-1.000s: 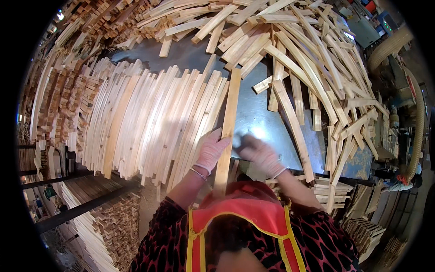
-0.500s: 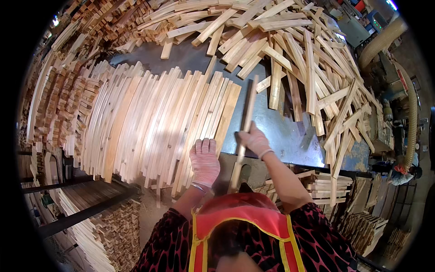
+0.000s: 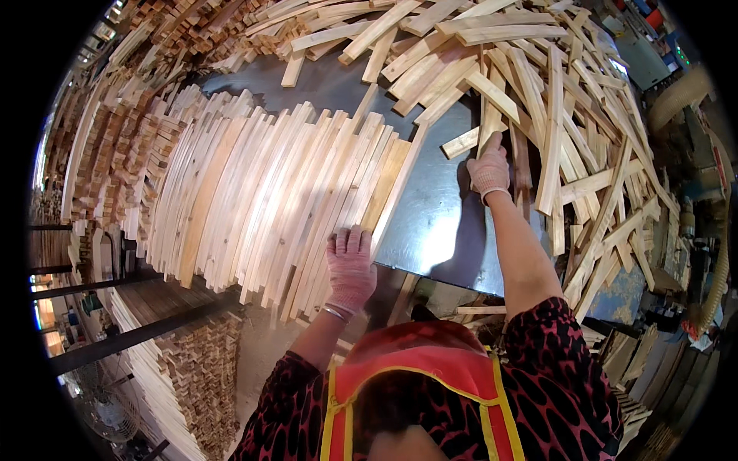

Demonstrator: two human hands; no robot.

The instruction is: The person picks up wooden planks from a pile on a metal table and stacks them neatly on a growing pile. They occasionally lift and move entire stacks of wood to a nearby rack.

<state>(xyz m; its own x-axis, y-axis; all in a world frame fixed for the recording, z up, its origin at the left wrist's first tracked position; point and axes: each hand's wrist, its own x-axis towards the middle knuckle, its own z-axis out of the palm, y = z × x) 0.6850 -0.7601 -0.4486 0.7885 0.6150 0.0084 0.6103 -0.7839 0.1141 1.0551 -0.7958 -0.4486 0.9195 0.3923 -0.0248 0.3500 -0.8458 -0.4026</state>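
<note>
Side by side on the metal table lies a row of pale wooden strips [image 3: 261,184], their ends uneven. My left hand [image 3: 351,269], in a pinkish knit glove, rests flat on the near part of the row's right end, fingers stretched out. A narrow strip [image 3: 401,180] forms the row's right edge, beside that hand. Further right, my gloved right hand [image 3: 490,167] has its fingers around the near end of a wooden strip [image 3: 492,115] in the loose pile; the hand covers that end. A short strip [image 3: 460,144] lies just left of it.
A heap of loose strips [image 3: 553,131] covers the table's far and right sides. Bare metal tabletop [image 3: 430,223] shows between row and heap. Stacked wood [image 3: 115,154] stands at the left, more [image 3: 200,369] below the table, near a dark bar [image 3: 146,338]. A ribbed hose [image 3: 715,269] hangs at the right.
The strip that my right hand held now lies against the row's right edge. That hand has let go and moved right and away to the loose pile. My left hand stays on the row.
</note>
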